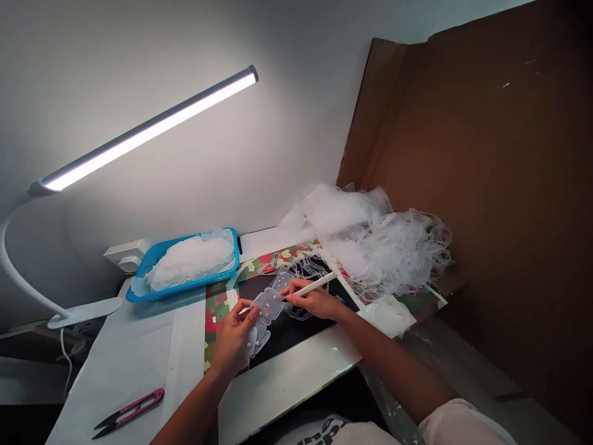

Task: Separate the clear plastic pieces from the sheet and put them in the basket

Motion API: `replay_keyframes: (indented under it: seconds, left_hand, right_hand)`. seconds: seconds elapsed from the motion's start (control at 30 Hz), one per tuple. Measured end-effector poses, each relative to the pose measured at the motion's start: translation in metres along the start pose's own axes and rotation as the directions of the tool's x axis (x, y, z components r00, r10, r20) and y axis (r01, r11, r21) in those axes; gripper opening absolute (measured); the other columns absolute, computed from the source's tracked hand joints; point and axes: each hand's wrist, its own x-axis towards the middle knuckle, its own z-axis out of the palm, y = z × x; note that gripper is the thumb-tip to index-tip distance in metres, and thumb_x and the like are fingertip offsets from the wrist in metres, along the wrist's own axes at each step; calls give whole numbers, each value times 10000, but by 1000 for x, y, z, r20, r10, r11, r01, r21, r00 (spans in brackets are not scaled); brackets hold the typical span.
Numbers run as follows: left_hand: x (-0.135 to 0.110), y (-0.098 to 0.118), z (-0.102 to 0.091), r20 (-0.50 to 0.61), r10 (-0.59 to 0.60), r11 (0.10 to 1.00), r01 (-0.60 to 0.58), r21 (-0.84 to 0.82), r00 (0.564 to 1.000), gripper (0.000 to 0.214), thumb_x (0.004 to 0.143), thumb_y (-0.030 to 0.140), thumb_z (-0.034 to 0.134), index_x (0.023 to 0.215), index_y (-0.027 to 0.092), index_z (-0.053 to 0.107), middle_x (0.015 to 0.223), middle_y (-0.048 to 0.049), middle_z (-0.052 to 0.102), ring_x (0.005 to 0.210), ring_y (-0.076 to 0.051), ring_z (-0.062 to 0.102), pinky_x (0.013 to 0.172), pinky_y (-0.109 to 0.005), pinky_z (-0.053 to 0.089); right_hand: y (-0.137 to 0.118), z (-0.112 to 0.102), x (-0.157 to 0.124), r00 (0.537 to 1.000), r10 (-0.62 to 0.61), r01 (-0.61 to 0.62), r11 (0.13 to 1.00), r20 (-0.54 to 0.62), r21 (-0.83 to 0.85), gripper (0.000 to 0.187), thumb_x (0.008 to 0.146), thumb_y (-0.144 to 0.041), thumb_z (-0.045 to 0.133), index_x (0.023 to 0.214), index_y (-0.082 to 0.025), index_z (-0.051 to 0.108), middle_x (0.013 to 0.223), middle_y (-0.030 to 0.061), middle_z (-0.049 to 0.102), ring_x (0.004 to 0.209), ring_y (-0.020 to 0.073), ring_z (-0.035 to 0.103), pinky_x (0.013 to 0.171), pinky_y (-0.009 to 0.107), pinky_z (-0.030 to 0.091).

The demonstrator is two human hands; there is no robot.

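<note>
White glare from an LED lamp bar (152,128) on the wall (139,80), cardboard sheet (482,185) in shade

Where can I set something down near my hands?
The white tabletop between the blue basket and red-handled thread snips is free, as is the white strip beside your right forearm. The clear plastic heap crowds the right.

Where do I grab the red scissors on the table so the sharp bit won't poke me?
Pinch the red handle of the thread snips from the right side, using your fingers. The snips lie flat on the white table, with the dark pointed blades aiming left and down. Coming from the handle end keeps your fingers away from the tips.
</note>
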Motion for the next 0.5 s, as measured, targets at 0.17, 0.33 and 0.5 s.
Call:
replay_keyframes:
  seconds: [0.17,0.33,0.5]
  left_hand:
    - [5,9,-9,28,298,809,-269,523,954,509,752,383,684,1231,242,582,1241,-102,642,1014,-251,635,777,-315,499]
    - [12,17,8,230,310,618,-379,689,923,368,794,335,638,1161,322,643,1213,-23,655,986,-230,634,791,-305,466]
    - [24,10,20,190,302,758,-356,546,934,144,815,355,631,841,213,624,808,-5,696,753,-178,629,686,-256,438]
  right_hand:
    - [3,-2,1,999,4,-4,1000,43,2,183,889,-364,552,846,-204,630,808,12,691,761,154,617,682,256,451]
    - [-8,-1,-4,995,28,-32,999,100,44,192,888,-377,563,891,-199,633,829,13,696,749,149,621,649,248,456]
    - [-4,1,-5,999,28,-32,995,41,90,237,889,-425,578,898,-197,646,802,18,694,767,154,620,687,263,461]
